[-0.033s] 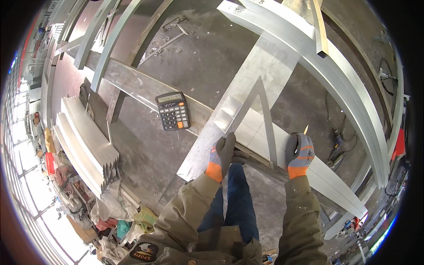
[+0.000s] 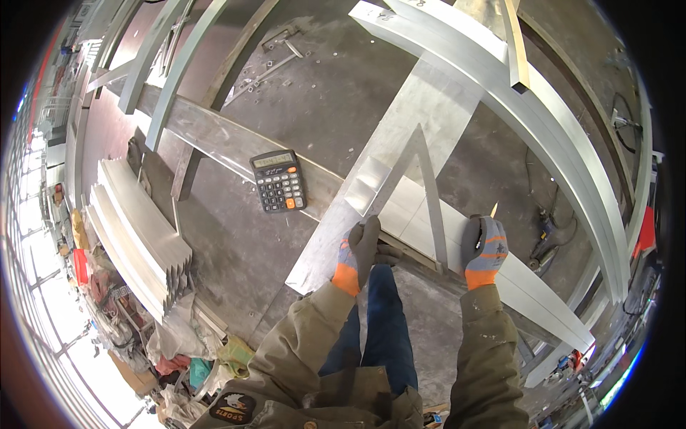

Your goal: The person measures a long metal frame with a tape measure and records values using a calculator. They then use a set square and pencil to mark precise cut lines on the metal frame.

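The long silver metal bar (image 2: pixel 414 218), already faintly lined, lies under a flat grey metal V (image 2: pixel 431 200), the right hand (image 2: pixel 486 247) gripping a yellow pencil (image 2: pixel 494 209) over it, the left hand's (image 2: pixel 361 247) grip and remaining work unclear.

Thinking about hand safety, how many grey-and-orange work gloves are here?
2: one grey-and-orange fabric work glove on the left hand, a matching one on the right hand. More could be hidden in the cluttered pile at left.
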A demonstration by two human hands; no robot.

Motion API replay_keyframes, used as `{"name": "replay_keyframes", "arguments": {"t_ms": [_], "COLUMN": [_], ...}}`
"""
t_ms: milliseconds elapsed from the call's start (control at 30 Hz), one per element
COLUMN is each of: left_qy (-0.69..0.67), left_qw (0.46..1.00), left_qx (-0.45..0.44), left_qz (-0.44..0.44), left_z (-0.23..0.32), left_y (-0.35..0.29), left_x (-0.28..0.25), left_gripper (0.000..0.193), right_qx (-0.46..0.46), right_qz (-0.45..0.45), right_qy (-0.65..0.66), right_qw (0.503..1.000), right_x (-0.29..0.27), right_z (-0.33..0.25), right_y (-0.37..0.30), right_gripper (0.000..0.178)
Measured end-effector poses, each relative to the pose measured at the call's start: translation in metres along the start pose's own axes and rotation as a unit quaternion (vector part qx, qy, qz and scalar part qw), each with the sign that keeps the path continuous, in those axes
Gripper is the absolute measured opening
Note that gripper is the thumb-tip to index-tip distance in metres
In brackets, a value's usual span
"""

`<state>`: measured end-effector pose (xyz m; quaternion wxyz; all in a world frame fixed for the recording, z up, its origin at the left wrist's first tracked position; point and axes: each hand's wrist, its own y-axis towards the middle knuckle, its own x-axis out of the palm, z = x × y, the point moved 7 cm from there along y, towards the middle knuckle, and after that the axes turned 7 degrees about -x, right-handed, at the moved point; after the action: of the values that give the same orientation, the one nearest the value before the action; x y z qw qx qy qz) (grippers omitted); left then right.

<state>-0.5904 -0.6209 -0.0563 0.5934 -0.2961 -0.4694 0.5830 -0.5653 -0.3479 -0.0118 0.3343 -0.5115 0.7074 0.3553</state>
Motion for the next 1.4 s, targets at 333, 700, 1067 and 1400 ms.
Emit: {"name": "replay_keyframes", "arguments": {"t_ms": [333, 700, 1067, 1400], "left_qy": [0.206, 0.551, 0.727, 0.759], "left_qw": [0.966, 0.65, 0.344, 0.364], "left_qx": [0.155, 0.473, 0.522, 0.515], "left_qz": [0.023, -0.223, -0.284, -0.162], "left_z": [0.042, 0.099, 0.036, 0.099], "left_y": [-0.074, -0.13, -0.055, -0.05], "left_x": [-0.008, 0.051, 0.063, 0.068], "left_gripper": [0.02, 0.035, 0.035, 0.098], "right_qx": [0.125, 0.198, 0.466, 0.467], "right_qz": [0.13, 0.045, 0.159, 0.24], "right_qy": [0.046, 0.295, 0.632, 0.627], "right_qw": [0.983, 0.934, 0.598, 0.575], "right_x": [-0.048, -0.024, 0.096, 0.111], "right_z": [-0.031, -0.148, -0.121, -0.113], "right_y": [-0.014, -0.113, -0.14, -0.124], "right_gripper": [0.014, 0.033, 0.032, 0.03]}}
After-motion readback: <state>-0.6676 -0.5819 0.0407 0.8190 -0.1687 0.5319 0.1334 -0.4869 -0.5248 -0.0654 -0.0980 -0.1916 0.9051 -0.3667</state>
